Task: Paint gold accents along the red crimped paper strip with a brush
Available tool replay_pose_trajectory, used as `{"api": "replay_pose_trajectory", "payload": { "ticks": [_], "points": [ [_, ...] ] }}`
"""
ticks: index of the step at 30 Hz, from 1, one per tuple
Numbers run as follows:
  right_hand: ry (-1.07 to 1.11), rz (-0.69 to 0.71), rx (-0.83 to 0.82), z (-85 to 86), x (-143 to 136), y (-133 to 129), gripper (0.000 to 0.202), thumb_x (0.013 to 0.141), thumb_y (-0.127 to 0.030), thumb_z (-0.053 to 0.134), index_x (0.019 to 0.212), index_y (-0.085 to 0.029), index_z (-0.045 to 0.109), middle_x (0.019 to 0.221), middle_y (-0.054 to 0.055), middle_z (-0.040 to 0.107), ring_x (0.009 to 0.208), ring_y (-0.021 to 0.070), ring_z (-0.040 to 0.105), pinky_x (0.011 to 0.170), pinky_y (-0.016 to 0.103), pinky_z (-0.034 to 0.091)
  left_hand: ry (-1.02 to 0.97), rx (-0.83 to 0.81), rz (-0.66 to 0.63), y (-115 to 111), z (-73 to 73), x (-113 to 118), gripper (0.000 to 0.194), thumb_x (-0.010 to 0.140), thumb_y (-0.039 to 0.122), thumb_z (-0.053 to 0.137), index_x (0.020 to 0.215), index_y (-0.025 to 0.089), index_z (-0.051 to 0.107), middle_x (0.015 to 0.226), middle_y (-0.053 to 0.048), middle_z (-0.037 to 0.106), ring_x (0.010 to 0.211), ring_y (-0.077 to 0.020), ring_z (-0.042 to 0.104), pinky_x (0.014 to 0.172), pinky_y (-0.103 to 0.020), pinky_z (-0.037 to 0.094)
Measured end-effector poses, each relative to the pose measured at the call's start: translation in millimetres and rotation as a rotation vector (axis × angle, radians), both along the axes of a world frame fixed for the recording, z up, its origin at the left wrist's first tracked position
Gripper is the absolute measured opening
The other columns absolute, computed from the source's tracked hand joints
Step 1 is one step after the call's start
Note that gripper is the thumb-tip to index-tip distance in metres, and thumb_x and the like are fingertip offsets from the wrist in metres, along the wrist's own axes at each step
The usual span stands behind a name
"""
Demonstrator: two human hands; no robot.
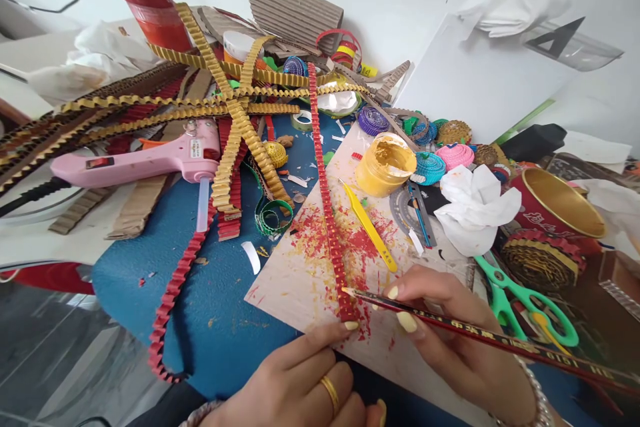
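Observation:
My left hand (295, 380) is at the bottom middle, its index fingertip pressing the near end of a narrow red corrugated cardboard strip (325, 207); its other fingers are curled. Yellow marks show on the strip's ridges. A dark red pencil (480, 332) is pinched in my right hand (450, 333), its yellowish tip at the strip near its lower end. Under the strip lies a pale board (290, 273) spattered with red and yellow paint. Yellow tweezers (367, 223) rest just right of the strip. Behind them stands an open jar of yellow paint (385, 163).
A pink glue gun (145, 153) lies at left, with yellow corrugated strips (240, 103) crossed beside it. Green scissors (525, 303), crumpled tissue (473, 207) and a red tin (555, 203) stand at right. Several coiled paper rolls (457, 155) sit behind the jar.

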State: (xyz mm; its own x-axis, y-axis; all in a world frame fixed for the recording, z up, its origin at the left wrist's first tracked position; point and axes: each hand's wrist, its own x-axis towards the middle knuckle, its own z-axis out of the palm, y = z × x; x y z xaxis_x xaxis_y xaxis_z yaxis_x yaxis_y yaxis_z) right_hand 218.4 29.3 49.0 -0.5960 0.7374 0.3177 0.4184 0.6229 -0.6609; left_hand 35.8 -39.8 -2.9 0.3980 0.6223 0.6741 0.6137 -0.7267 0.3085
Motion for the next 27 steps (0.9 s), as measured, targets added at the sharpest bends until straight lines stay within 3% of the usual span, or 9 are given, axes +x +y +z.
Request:
{"api": "replay_pose_trajectory", "payload": {
  "ticks": [27],
  "points": [
    [-0.009, -0.007, -0.002, 0.3, 0.6, -0.8, 0.016, 0.085, -0.016, 0.051, 0.099, -0.023, 0.055, 0.078, 0.001, 0.066, 0.072, 0.0130, 0.065, 0.063, 0.020, 0.053, -0.001, -0.023, -0.005, 0.2, 0.3, 1.4, 0.047, 0.092, 0.008, 0.040, 0.046, 0.018, 0.044, 0.046, 0.008, 0.034, 0.043, -0.0067, 0.030, 0.095, -0.021, 0.049]
  ]
}}
